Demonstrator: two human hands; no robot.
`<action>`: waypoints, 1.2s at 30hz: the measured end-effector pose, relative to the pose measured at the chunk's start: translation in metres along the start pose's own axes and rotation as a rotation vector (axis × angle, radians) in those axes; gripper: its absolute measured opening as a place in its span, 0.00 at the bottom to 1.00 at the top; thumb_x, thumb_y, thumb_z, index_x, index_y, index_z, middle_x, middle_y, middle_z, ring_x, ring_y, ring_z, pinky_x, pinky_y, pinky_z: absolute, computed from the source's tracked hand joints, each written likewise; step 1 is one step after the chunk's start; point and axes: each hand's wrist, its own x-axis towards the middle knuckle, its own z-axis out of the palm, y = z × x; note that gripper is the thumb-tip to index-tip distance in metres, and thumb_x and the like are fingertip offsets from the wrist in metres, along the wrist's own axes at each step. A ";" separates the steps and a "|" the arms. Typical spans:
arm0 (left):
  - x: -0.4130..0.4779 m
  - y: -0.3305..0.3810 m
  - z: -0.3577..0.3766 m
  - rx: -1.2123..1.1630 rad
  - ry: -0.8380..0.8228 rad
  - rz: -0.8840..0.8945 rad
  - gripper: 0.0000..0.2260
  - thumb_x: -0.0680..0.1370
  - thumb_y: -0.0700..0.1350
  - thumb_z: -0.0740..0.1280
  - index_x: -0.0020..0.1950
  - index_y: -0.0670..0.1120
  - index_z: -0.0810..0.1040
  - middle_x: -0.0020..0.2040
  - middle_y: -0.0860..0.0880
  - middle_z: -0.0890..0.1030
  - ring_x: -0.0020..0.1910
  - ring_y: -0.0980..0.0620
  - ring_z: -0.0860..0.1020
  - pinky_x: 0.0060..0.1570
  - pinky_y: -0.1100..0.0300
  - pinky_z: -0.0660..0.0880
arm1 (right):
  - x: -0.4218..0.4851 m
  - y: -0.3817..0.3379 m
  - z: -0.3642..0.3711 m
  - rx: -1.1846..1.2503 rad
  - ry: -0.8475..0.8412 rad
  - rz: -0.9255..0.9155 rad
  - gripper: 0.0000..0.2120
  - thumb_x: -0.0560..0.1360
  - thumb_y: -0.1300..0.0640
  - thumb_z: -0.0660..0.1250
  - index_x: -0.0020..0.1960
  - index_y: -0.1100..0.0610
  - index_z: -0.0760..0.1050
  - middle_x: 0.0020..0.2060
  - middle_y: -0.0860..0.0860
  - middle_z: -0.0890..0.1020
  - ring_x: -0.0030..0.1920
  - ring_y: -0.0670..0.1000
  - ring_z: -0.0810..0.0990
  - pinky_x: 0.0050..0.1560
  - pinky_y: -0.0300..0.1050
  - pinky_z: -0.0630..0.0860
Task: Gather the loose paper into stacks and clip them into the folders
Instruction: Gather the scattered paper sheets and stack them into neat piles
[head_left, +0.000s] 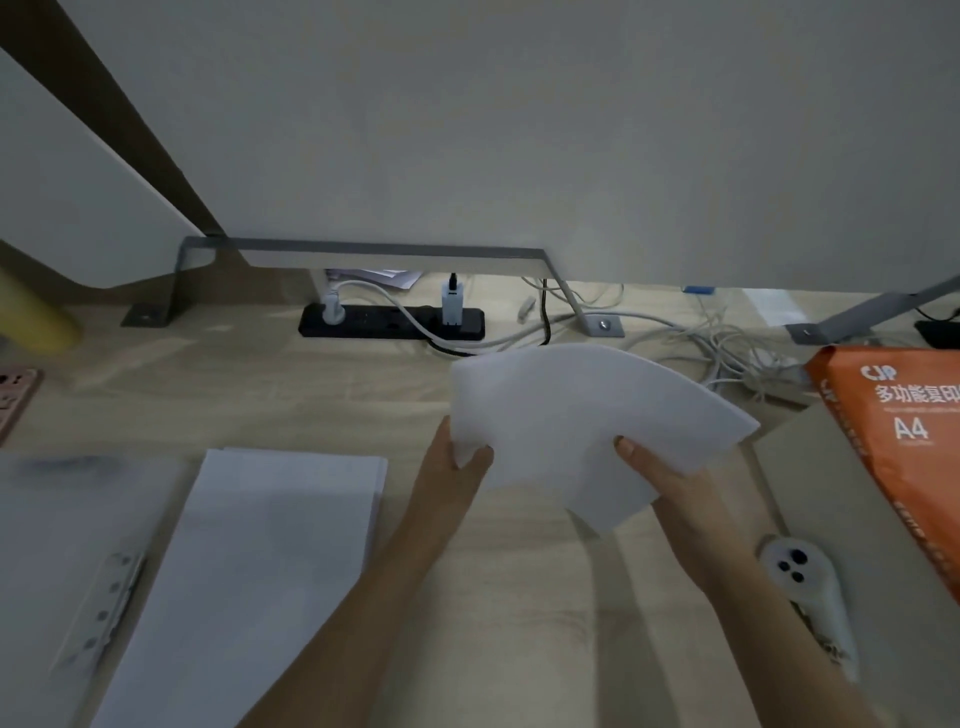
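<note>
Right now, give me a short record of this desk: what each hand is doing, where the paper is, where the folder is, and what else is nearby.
left hand: grips the left edge of the held sheaf
right hand: grips its lower right part
held sheaf: white sheets, bowed, between both hands
flat stack: white paper lying on the desk, left of the hands
folder: open, far left, clip strip showing, blurred
paper pack: orange, marked A4, right edge
power strip: black, by the wall
</note>
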 end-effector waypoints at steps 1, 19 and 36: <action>-0.001 -0.002 -0.002 0.032 0.002 -0.002 0.13 0.76 0.37 0.64 0.56 0.53 0.68 0.48 0.61 0.75 0.50 0.58 0.75 0.46 0.69 0.71 | -0.002 0.001 0.003 -0.021 0.036 0.006 0.11 0.70 0.59 0.68 0.53 0.53 0.79 0.52 0.52 0.84 0.55 0.54 0.81 0.57 0.53 0.76; -0.071 -0.075 -0.220 0.335 0.445 -0.331 0.08 0.79 0.39 0.61 0.57 0.41 0.74 0.48 0.51 0.73 0.52 0.47 0.74 0.51 0.59 0.64 | -0.049 0.106 0.208 -0.256 -0.225 0.566 0.13 0.77 0.57 0.63 0.61 0.56 0.75 0.53 0.52 0.82 0.51 0.53 0.82 0.52 0.51 0.79; -0.058 -0.119 -0.254 0.526 0.271 -0.609 0.23 0.71 0.47 0.68 0.64 0.41 0.69 0.62 0.40 0.72 0.60 0.40 0.72 0.59 0.46 0.72 | -0.067 0.147 0.221 -0.200 -0.011 0.747 0.10 0.65 0.56 0.68 0.40 0.61 0.71 0.38 0.56 0.70 0.38 0.56 0.69 0.41 0.48 0.64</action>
